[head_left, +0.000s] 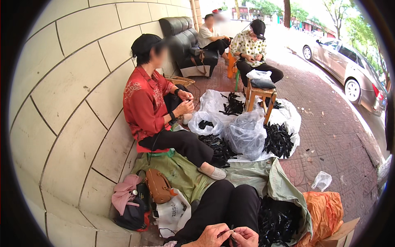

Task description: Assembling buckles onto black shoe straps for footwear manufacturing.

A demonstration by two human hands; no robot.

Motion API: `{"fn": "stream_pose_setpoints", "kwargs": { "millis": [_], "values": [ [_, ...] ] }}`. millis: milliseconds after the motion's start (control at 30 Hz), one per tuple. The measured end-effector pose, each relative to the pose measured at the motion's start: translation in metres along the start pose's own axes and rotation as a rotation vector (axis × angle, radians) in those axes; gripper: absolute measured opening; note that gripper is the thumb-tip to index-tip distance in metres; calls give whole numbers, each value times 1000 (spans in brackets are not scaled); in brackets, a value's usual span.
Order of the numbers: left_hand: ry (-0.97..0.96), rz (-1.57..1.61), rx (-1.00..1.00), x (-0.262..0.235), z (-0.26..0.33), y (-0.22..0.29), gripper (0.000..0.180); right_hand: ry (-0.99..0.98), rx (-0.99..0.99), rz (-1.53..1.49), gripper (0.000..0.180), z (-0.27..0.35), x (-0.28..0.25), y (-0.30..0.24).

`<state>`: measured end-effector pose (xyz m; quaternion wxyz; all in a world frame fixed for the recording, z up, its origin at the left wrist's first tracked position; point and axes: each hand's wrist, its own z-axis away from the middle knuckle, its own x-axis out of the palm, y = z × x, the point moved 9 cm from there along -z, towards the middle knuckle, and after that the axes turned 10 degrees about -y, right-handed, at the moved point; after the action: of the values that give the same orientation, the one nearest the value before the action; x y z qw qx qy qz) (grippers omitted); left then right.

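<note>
Above my lap, at the lower edge, my left hand and my right hand meet with fingertips pinched together. Between them is a small black strip, partly hidden by the fingers; its exact kind is too small to make out. Just right of my right knee, a green woven sack lies spread open. It holds a heap of black strip-like pieces with some small shiny bits among them. My dark-trousered legs lie under both hands.
At left, a person in red sits by the tiled wall; another in a dotted shirt sits beyond a wooden stool. Clear plastic bags and black piles lie between. Nearer are a brown handbag and an orange bag.
</note>
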<state>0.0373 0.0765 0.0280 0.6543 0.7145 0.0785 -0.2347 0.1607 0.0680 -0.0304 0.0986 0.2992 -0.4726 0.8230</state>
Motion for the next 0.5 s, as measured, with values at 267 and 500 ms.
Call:
{"fn": "stream_pose_setpoints", "kwargs": {
  "millis": [267, 500],
  "values": [
    [46, 6, 43, -11, -1, 6, 13, 46, -51, 25, 11, -3, 4, -3],
    [131, 80, 0, -40, -3, -11, 13, 5, -101, 140, 12, -21, 31, -17]
  ]
}}
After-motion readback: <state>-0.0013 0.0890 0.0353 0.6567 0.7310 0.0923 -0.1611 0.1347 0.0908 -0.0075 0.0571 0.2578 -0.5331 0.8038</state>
